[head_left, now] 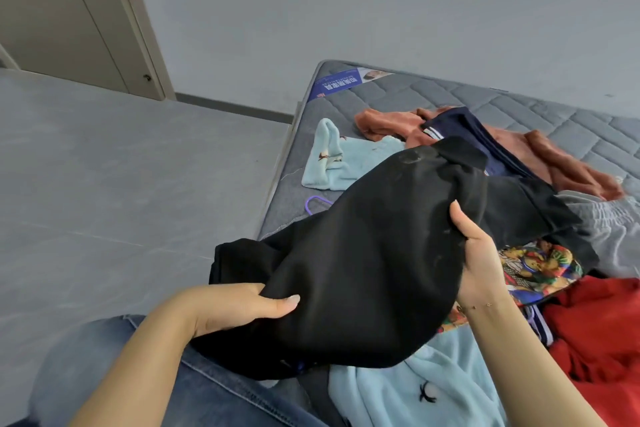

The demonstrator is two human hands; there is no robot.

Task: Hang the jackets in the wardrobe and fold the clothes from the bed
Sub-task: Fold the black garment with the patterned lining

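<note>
**Black garment held up over the bed in both hands**

The left hand (pixel 235 305) grips the near, lower edge of a black garment (pixel 363 253), thumb lying on top of the cloth and the other fingers curled beneath it. The right hand (pixel 479 253) pinches the far side of the same garment, thumb pressed onto the cloth and the other fingers hidden behind the fold. Between the two grips the cloth hangs slack and bunched, lifted off the mattress (pixel 519 107), with one end drooping past the left hand over the person's jeans (pixel 207 385).

Just beyond the right hand lie a navy garment (pixel 460 128) and a rust-orange garment (pixel 571 163), the navy one on top of the orange. Right of that hand's wrist sit a bright patterned cloth (pixel 533 267), a grey garment (pixel 609 229) and, nearer the person, a red garment (pixel 599 333). Under the held cloth, near the right forearm, a pale blue fleece piece (pixel 433 388) spreads out. A second pale blue piece (pixel 332 163) lies beyond the left grip, on the far side of the black cloth, and a loop of a purple hanger (pixel 317 203) peeks out at the black cloth's far edge. Well beyond the left hand stands a closed door (pixel 69 10), next to the grey floor (pixel 104 166).
</note>
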